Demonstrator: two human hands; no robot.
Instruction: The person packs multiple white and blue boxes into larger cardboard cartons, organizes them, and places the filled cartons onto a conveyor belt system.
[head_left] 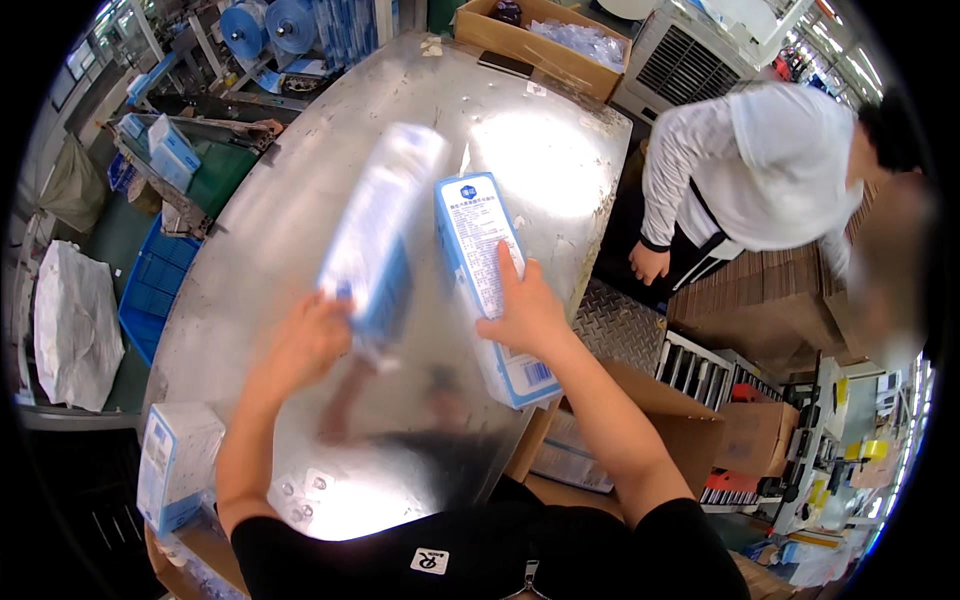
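My left hand is closed on the lower end of a long blue and white carton, which is smeared by motion above the metal table. Just right of it is a second blue and white carton, printed with text on its upward face. My right hand grips this one, thumb across the printed face, index finger stretched along it and the other fingers at its right edge. Whether that carton touches the table is hard to tell.
The shiny metal table carries another carton at its near left corner. A cardboard box of clear plastic stands at the far edge. An open shipping box sits by my right arm. A person in white bends at right.
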